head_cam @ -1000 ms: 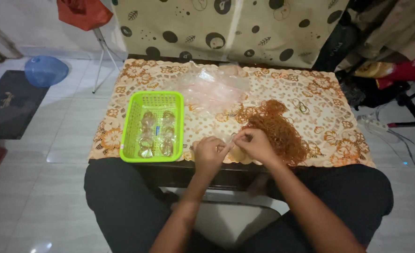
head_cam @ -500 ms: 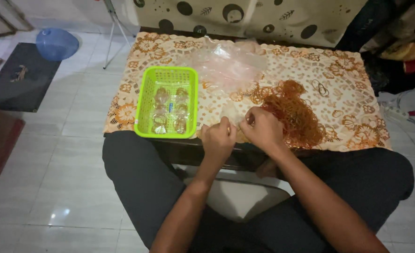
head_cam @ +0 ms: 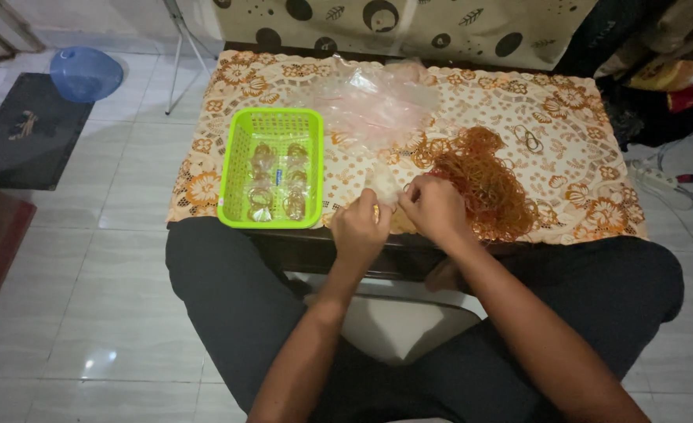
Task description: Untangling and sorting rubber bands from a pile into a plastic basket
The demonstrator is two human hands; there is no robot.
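Orange rubber bands (head_cam: 483, 180) lie heaped on the tabletop (head_cam: 573, 149) as left hand (head_cam: 360, 231) and right hand (head_cam: 433, 207) pinch a small clear packet (head_cam: 383, 186); several tied packets (head_cam: 277, 182) fill the green basket (head_cam: 241, 141), plastic bags (head_cam: 378, 98) remain.

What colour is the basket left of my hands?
Bright lime green basket, clearest in the head view.

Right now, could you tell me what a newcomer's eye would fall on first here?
Probably the bright green basket on the table's left, with small clear packets inside. Next, the heap of orange-brown rubber bands at the right of the patterned tablecloth. Between them, at the near edge, the left hand and right hand pinch a small clear bag.
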